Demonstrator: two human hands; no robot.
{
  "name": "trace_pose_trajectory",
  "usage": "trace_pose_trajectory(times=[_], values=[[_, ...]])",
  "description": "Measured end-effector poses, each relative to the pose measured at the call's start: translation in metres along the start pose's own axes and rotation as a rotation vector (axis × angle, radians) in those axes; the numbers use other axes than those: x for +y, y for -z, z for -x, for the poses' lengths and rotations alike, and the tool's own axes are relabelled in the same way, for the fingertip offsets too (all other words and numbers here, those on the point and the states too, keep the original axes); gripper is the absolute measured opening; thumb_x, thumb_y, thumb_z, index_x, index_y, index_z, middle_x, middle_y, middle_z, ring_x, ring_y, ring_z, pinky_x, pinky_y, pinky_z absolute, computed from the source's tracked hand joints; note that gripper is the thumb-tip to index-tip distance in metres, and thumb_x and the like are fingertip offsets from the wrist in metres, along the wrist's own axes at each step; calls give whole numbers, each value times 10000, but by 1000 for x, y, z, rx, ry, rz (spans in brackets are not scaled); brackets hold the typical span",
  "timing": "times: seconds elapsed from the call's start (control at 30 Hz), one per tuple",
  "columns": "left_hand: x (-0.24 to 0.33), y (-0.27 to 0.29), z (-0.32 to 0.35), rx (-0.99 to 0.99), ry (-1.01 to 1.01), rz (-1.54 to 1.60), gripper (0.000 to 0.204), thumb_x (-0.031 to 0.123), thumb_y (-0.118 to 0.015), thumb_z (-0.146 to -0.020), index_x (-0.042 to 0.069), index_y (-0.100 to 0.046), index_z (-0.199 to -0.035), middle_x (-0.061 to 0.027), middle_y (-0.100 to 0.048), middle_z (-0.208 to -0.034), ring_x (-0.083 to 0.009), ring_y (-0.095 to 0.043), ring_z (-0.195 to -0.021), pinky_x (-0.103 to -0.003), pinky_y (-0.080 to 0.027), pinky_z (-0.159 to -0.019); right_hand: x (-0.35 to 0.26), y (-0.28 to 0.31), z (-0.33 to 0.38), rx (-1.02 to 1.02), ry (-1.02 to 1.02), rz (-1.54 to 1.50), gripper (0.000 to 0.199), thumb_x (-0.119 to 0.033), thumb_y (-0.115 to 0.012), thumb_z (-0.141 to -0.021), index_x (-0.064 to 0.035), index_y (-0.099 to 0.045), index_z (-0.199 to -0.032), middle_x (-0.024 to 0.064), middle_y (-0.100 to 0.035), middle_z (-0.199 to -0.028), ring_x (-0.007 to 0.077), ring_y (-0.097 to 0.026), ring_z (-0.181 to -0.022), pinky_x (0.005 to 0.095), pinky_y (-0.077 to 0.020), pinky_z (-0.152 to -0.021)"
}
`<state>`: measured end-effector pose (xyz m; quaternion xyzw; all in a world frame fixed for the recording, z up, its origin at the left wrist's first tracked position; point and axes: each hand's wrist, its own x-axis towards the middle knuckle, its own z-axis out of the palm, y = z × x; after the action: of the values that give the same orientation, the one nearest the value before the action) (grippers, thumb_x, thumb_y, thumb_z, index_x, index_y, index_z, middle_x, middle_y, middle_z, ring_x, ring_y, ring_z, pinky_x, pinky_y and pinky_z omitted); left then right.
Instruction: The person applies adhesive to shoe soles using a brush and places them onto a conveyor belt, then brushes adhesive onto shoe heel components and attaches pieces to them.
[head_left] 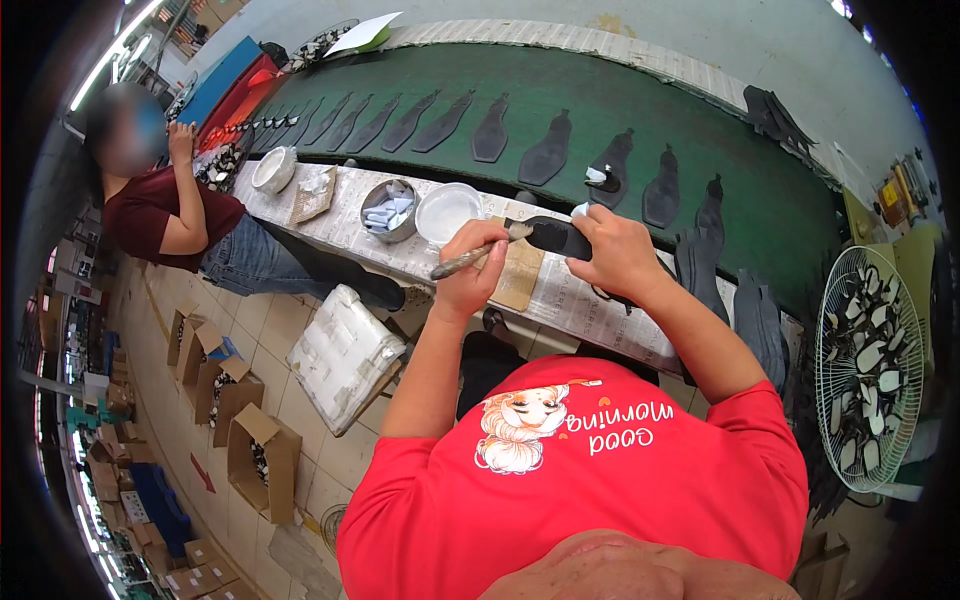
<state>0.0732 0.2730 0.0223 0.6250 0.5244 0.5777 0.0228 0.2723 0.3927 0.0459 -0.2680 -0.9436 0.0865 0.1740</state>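
The black sole-shaped piece (558, 238) sits above the far end of the brown cardboard sheet (520, 280), pinched by its right end in the right hand (612, 250). The left hand (464, 288) is closed around a brush (450, 266), bristles at the piece's left end. I'd steady the piece, stroke lightly and evenly, and keep fingertips clear; the white bowl (422, 228) stands left of the cardboard.

Left hand (468, 272) curled tight; right hand (616, 252) pinching; forearms (702, 325) angled inward.
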Motion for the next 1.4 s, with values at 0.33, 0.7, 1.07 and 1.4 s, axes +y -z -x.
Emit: trace_pose_trajectory(times=[0.33, 0.7, 1.07, 1.4], values=[[-6, 16, 3, 38, 18, 18, 46, -4, -560, -786, -2, -591, -820, -119, -623, -819, -233, -601, -749, -310, -476, -693, -2, 5, 1, -5, 16, -8, 425, -302, -699, -657, -51, -630, -993, 99, -568, -908, 285, -616, -825, 394, -513, -705], [-13, 57, -16, -464, 262, 315, 128, -57, -500, -688, -22, -594, -767, -114, -656, -869, -196, -621, -845, -308, -488, -785, 0, 9, 8, -56, 176, 4, 449, -267, -728, -620, -58, -614, -1001, 92, -568, -897, 286, -614, -797, 383, -504, -673], [10, 47, -36, -605, 201, 378, 127, -34, -506, -670, -5, -601, -750, -109, -667, -833, -198, -632, -805, -318, -506, -730, -3, 12, 10, -42, 270, -59, 411, -253, -726, -592, -66, -622, -942, 76, -553, -829, 274, -613, -735, 382, -504, -632], [11, 32, -46, -515, 184, 439, 148, -35, -524, -674, 26, -625, -763, -69, -671, -803, -188, -625, -781, -311, -494, -705, -3, 11, 11, -66, 278, -70, 390, -260, -706, -599, -71, -635, -933, 78, -555, -820, 274, -613, -720, 382, -507, -627]])
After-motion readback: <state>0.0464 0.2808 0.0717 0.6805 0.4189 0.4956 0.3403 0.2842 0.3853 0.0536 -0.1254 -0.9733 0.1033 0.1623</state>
